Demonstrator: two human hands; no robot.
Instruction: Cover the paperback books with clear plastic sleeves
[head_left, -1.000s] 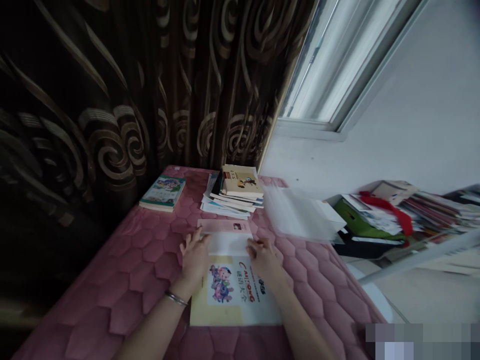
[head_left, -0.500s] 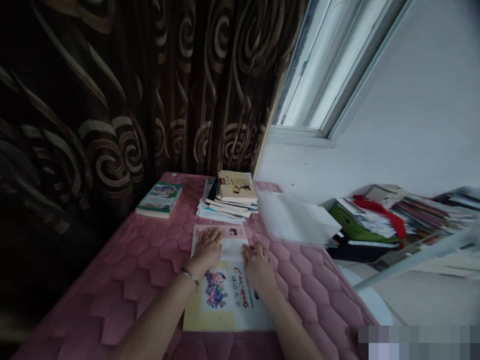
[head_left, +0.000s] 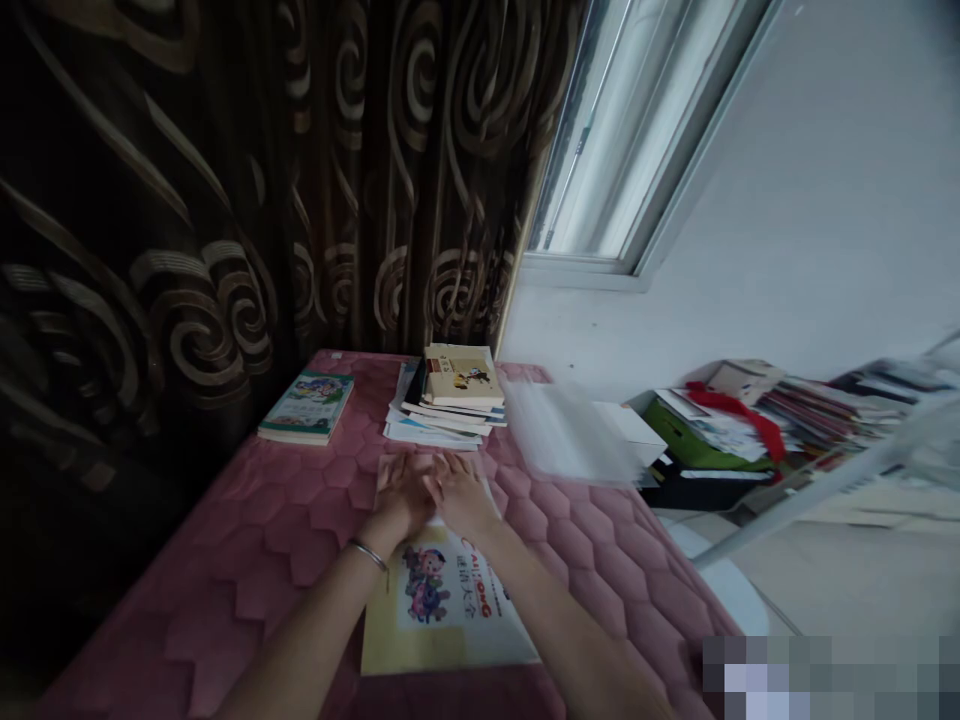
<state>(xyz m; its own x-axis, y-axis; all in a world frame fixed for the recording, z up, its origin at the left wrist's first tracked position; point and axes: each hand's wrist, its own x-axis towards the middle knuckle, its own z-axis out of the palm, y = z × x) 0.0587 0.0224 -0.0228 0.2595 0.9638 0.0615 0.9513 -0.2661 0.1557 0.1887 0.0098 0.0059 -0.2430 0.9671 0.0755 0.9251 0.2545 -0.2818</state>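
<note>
A book (head_left: pixel 420 645) with cartoon figures and red lettering on its pale yellow and white cover lies flat on a pink quilted surface (head_left: pixel 262 560). My left hand (head_left: pixel 405 500) rests on the far part of this book, fingers stretched forward. Close beside it, my right hand (head_left: pixel 461 497) also lies flat there, its fingers extended and its thumb side touching or overlapping the left hand. Both palms face down and hold nothing. The hands hide most of the pinkish and white strip at the book's far end.
Beyond the hands stands a stack of books (head_left: pixel 465 390). Green-covered books (head_left: pixel 307 405) lie at the far left, near a dark patterned curtain (head_left: pixel 360 200). Translucent plastic sheets (head_left: pixel 574 430) spread to the right. Past the edge is a pile of papers and books (head_left: pixel 720 420) with a red strip.
My right hand has moved left and forward from the book's right side to beside my left hand. The left hand has shifted slightly. The whole view has swung a little to the right.
</note>
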